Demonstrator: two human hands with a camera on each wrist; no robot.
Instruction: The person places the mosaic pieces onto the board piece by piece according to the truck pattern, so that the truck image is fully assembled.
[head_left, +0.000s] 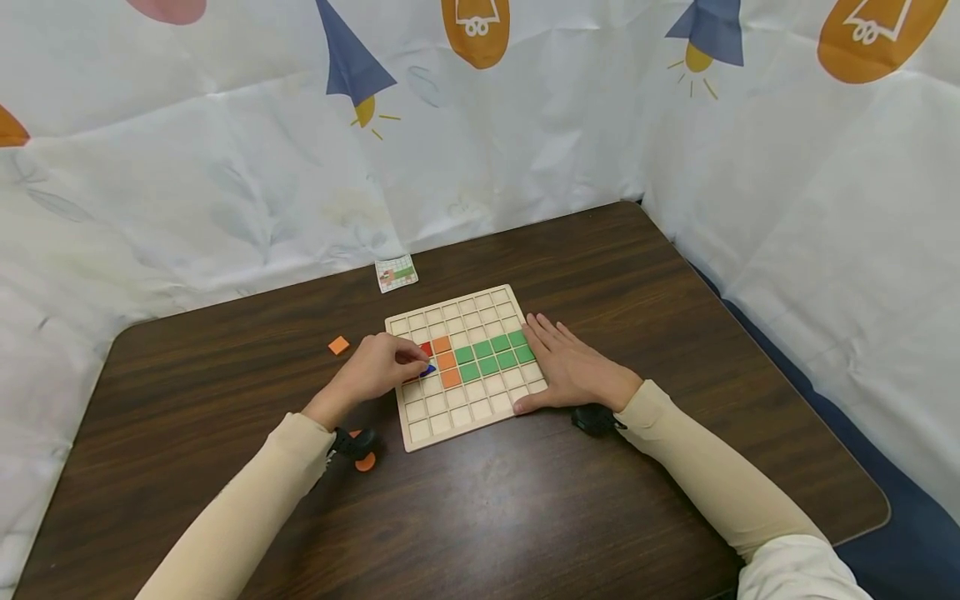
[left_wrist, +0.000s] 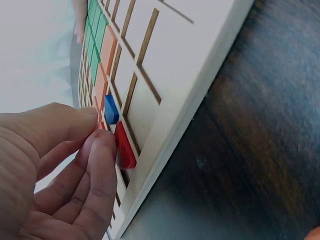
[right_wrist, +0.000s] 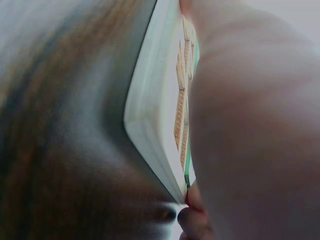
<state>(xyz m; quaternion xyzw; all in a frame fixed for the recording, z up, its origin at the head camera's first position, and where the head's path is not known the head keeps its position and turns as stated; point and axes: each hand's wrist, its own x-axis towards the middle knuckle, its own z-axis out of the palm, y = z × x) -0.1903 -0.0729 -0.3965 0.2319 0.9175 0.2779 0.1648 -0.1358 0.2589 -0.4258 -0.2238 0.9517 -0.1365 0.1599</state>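
A square wooden grid board [head_left: 480, 410] lies on the table. Several green tiles [head_left: 487, 365] and a column of orange tiles [head_left: 446, 360] sit in its cells, with a red tile [head_left: 426, 348] beside the orange ones. At the board's left side, my left hand [head_left: 375, 367] pinches a small blue tile [left_wrist: 111, 109] with thumb and fingertips. Just by those fingertips lies another red piece [left_wrist: 125, 146], partly behind them in the head view. My right hand [head_left: 570, 367], fingers straight, rests along the board's right edge, its thumb near the front corner.
A small patterned card [head_left: 396, 273] lies behind the board. To the left is a loose orange square tile [head_left: 338, 345]; a round orange piece [head_left: 365, 462] is partly under the left wrist camera. White printed curtains [head_left: 247, 183] hang behind the dark table [head_left: 487, 517].
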